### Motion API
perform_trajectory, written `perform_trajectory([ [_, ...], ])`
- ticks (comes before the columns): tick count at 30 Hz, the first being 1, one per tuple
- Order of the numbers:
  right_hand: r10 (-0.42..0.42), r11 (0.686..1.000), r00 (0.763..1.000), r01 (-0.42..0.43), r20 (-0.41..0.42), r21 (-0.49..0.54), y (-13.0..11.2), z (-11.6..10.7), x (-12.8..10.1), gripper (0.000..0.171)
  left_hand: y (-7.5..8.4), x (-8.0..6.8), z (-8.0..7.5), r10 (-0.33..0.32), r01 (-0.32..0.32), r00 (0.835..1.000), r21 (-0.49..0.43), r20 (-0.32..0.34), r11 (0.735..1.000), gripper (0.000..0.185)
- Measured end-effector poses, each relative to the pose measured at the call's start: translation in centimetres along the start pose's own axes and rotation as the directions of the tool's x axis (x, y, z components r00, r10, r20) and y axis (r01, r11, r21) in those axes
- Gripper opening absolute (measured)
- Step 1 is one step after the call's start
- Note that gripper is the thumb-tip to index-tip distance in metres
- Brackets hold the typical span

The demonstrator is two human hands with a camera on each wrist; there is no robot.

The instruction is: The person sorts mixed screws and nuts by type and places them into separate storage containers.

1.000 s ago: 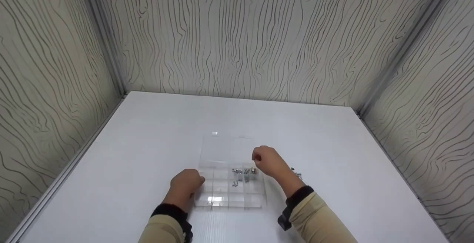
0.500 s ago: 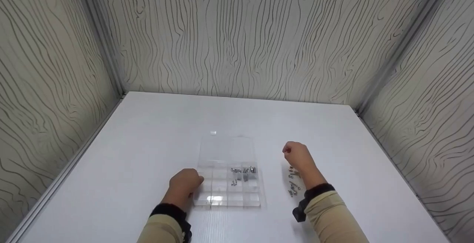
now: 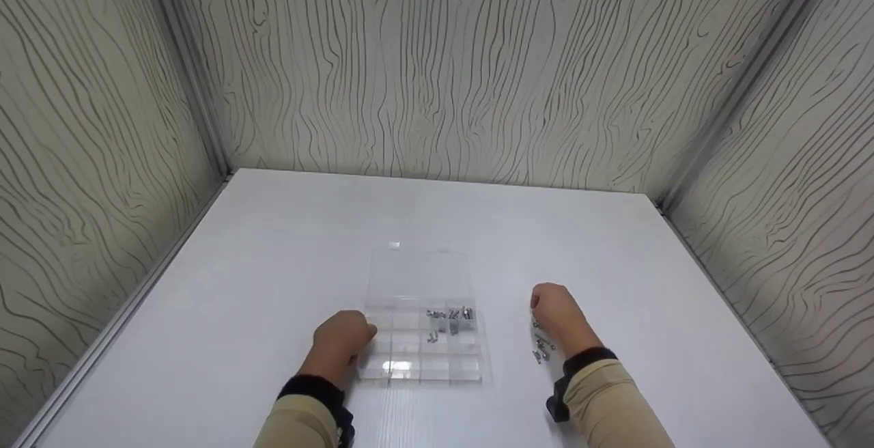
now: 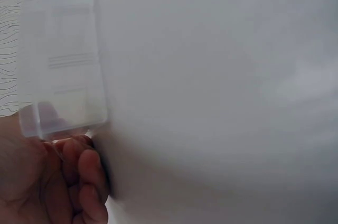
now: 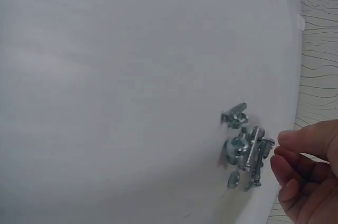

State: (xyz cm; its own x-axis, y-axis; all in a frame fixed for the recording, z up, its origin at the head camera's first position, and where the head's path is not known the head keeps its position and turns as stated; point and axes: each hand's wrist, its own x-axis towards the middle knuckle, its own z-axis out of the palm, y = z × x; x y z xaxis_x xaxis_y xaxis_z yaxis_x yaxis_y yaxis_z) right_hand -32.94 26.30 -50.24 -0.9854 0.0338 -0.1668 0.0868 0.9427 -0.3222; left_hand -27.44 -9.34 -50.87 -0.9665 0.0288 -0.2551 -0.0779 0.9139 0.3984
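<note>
A clear plastic compartment box [image 3: 437,366] lies in front of me with its transparent lid [image 3: 420,274] folded back. My left hand [image 3: 343,335] grips the box's left side, and in the left wrist view its thumb shows through the plastic with the fingers curled below. Several metal screws [image 3: 452,313] sit in the box's far right compartments, with a few small ones in a nearer compartment. Right of the box, my right hand [image 3: 560,311] is at a loose pile of screws and other metal hardware [image 5: 248,152]. Its thumb and index fingertips are slightly apart beside the pile, with nothing visibly held.
The white table [image 3: 287,229] carries the box and the pile. Wood-grain patterned walls [image 3: 437,72] stand behind it and on both sides, with grey metal posts [image 3: 744,86] at the corners.
My right hand has moved right from above the box's far right corner to the loose hardware, then lowered towards it. The left hand has stayed on the box's side.
</note>
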Motion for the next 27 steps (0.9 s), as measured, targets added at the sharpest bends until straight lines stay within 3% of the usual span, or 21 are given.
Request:
perform_trajectory([
  [12,-0.046,0.997,0.999,0.045,-0.010,-0.069,0.0,1.1,-0.5,0.007,0.2,-0.3,-0.1,0.017,-0.017,1.000,0.009,0.002,1.000,0.033],
  [20,-0.118,0.993,0.993,0.117,-0.024,-0.029,-2.9,0.6,-0.9,0.007,0.0,-0.1,0.0,0.020,-0.020,1.000,0.011,-0.001,1.000,0.033],
  [24,-0.247,0.969,0.968,0.247,-0.034,0.005,-5.0,0.4,-1.6,0.012,0.1,-0.2,-0.2,0.011,-0.011,1.000,0.014,0.001,1.000,0.033],
  [27,-0.393,0.919,0.919,0.394,-0.027,0.023,-6.2,0.3,-2.5,0.014,0.1,-0.3,-0.3,0.002,-0.002,1.000,-0.001,0.015,1.000,0.032],
])
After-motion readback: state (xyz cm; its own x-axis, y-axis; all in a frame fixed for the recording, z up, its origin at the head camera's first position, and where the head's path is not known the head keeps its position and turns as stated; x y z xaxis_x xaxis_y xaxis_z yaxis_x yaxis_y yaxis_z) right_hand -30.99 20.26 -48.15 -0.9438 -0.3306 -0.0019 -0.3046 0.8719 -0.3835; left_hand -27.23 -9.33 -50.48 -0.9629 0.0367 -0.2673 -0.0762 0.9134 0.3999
